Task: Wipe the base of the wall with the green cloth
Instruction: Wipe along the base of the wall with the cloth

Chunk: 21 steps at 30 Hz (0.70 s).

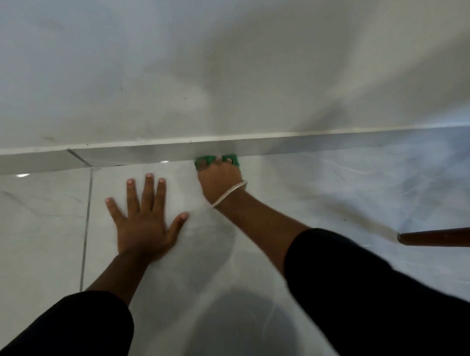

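A grey tiled skirting strip (pixel 147 154) runs along the base of the white wall (pixel 198 72), across the whole view. My right hand (pixel 219 178) holds a bunched green cloth (pixel 205 160) and presses it against the bottom of the skirting, where it meets the floor. A silver bracelet sits on that wrist. My fingers cover most of the cloth. My left hand (pixel 143 223) lies flat on the floor tile, fingers spread, a short way left of the cloth and apart from the wall.
The floor is glossy pale marble-look tile (pixel 336 201) with a grout line (pixel 86 223) at the left. A brown wooden furniture leg (pixel 441 238) lies over the floor at the right edge. A dark object shows at the far right by the skirting.
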Available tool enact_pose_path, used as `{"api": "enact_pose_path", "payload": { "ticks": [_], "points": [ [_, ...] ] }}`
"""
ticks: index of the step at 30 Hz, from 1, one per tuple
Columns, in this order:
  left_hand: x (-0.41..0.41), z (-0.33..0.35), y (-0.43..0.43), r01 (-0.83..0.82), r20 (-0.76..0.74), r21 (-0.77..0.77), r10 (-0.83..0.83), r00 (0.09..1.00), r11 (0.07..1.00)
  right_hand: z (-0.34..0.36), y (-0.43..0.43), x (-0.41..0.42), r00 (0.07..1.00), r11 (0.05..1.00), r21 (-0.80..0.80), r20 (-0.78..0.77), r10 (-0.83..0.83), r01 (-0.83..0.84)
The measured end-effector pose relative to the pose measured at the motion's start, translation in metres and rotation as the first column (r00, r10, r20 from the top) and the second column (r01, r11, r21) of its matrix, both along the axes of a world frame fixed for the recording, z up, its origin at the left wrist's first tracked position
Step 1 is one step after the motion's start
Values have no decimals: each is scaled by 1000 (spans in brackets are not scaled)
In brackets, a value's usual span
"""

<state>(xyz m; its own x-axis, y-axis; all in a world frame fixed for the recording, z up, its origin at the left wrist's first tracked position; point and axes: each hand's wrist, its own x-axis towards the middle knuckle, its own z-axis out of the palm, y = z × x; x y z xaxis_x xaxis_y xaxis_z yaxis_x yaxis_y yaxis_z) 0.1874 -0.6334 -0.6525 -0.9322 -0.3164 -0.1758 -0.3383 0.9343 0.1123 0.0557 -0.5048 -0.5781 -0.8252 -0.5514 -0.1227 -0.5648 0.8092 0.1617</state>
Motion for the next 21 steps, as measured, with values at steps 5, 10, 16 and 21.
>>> {"api": "enact_pose_path", "payload": {
  "ticks": [5,10,16,21],
  "points": [
    [1,2,-1,10,-11,24,-10,1000,1000,-13,116,-54,991,991,-30,-3,-130,130],
    [0,1,0,11,-12,17,-11,1000,1000,5,130,-61,912,914,3,73,-404,405],
    [0,1,2,13,4,1,-13,1000,1000,-6,15,-16,943,939,-129,149,-299,318],
    [-1,1,0,21,12,4,-21,1000,1000,6,-13,-2,974,995,-36,213,-80,90]
  ]
}}
